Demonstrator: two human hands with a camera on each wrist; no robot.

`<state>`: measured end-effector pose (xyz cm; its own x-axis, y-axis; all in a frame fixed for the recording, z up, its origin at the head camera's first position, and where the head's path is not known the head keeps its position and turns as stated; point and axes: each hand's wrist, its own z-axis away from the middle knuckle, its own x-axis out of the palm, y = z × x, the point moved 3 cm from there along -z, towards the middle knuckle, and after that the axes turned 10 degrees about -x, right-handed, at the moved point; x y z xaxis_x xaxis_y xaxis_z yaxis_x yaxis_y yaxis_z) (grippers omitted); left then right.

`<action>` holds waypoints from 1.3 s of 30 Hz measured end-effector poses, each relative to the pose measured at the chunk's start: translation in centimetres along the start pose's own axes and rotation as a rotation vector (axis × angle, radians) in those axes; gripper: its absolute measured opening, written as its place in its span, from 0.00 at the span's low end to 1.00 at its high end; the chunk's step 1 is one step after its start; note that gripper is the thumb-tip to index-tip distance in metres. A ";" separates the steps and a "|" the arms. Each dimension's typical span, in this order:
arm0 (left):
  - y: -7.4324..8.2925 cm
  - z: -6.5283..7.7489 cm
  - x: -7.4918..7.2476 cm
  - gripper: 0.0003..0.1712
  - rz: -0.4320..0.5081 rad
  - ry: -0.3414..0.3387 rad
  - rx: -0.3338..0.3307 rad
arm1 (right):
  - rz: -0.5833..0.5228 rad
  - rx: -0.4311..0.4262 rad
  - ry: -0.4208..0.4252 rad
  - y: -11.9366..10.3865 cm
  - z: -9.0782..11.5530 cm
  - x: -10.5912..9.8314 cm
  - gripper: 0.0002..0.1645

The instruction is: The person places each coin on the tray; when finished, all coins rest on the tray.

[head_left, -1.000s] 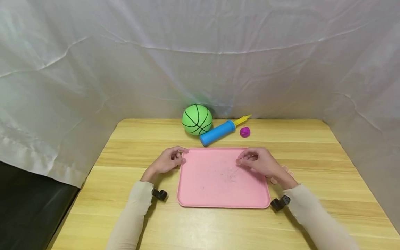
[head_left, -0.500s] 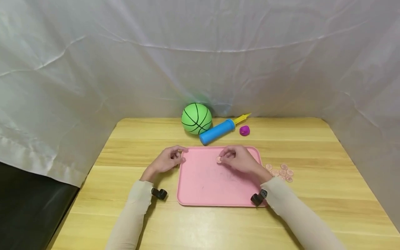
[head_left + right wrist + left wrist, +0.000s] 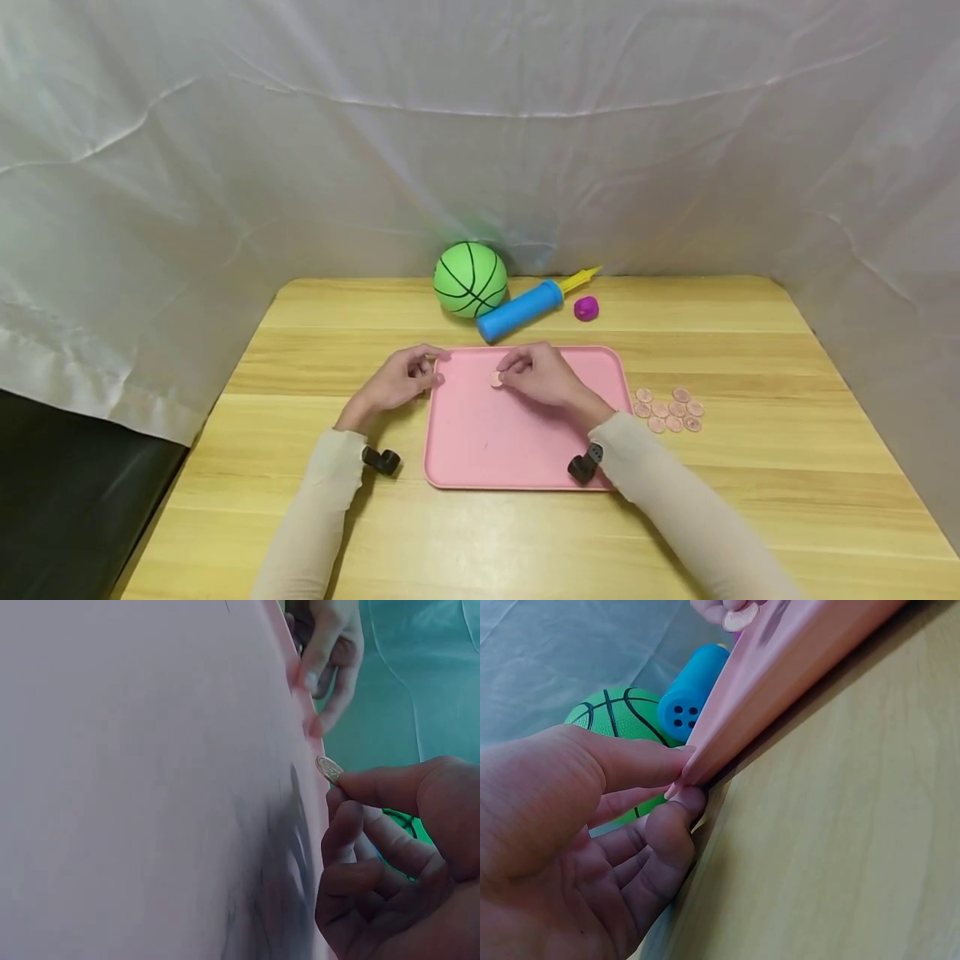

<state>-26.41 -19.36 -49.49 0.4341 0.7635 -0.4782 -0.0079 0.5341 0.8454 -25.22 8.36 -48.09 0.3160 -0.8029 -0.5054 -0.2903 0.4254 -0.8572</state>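
Note:
A copper-coloured coin (image 3: pixel 496 379) is pinched between the thumb and fingertips of my right hand (image 3: pixel 542 377), which hovers over the far part of a pink tray (image 3: pixel 495 462). In the right wrist view, the coin (image 3: pixel 329 770) is tilted and sticks out past the thumb tip. My left hand (image 3: pixel 400 379) is at the tray's far left corner. Its thumb and fingers grip the rim there, as the left wrist view shows along the tray edge (image 3: pixel 727 724). Several more coins (image 3: pixel 677 409) lie flat in a cluster on the wooden table, just right of the tray.
Behind the tray stand a green ball (image 3: pixel 470 280) with black lines and a blue hand pump (image 3: pixel 521 310) with a yellow nozzle. A small purple object (image 3: pixel 587 308) lies beside them. Pale cloth (image 3: pixel 525 167) hangs behind the table (image 3: pixel 750 483).
My right hand has moved left across the tray with the coin, uncovering the coin cluster on the right. The left hand has stayed at the tray's corner.

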 end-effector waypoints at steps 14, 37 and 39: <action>0.1 0.1 -0.2 0.22 -0.017 0.001 -0.001 | 0.020 0.038 0.028 -0.6 -0.8 2.7 0.03; 0.3 0.0 0.0 0.22 -0.009 0.003 0.001 | 0.115 0.054 0.050 -1.6 2.5 -0.6 0.09; 0.2 0.0 0.0 0.22 -0.008 0.004 -0.002 | 0.109 0.052 0.050 -1.7 2.9 -1.0 0.09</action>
<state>-26.38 -19.22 -49.32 0.4304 0.7605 -0.4862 -0.0057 0.5409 0.8411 -22.40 9.66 -46.46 0.2396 -0.7702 -0.5911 -0.2729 0.5309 -0.8023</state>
